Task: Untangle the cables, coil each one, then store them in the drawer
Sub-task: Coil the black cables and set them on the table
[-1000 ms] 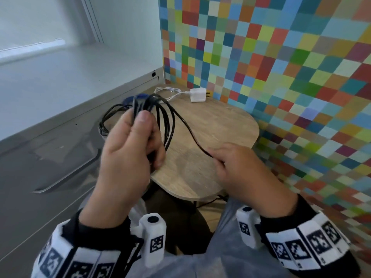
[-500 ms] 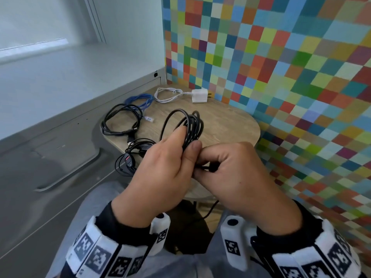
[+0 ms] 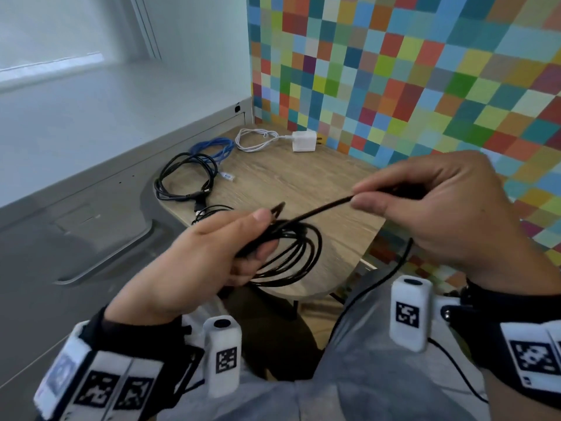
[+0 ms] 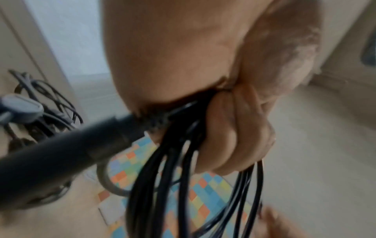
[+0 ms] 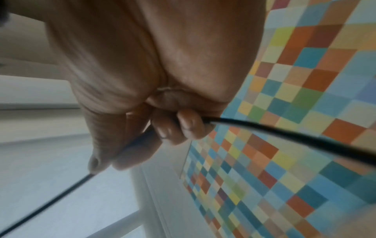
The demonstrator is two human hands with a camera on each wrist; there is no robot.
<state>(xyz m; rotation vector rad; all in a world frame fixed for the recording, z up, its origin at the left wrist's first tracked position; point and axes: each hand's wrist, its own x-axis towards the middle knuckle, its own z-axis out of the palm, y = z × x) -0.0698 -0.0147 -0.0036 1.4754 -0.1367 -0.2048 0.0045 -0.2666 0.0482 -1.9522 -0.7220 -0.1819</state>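
My left hand [image 3: 236, 247] grips a half-made coil of black cable [image 3: 299, 256] over the near edge of the round wooden table [image 3: 303, 180]; the loops [image 4: 183, 177] hang below its curled fingers [image 4: 234, 136]. My right hand [image 3: 394, 196] pinches the free run of the same black cable [image 5: 284, 133] between thumb and fingers, stretched up and right of the coil. The cable's tail [image 3: 391, 271] drops past the table edge toward my lap. On the table's far left lie another black cable coil [image 3: 185, 177], a blue cable [image 3: 215, 147] and a white charger with its cord [image 3: 300, 141].
A grey cabinet with a recessed drawer handle [image 3: 100, 253] runs along the left of the table. A multicoloured checkered wall [image 3: 425, 71] stands behind and to the right. A smaller black cable bundle [image 3: 209, 212] lies by my left hand.
The hands, together half a second ago, have parted: my right hand has drawn the black cable up and to the right. My left hand has lowered and tipped the coil flatter.
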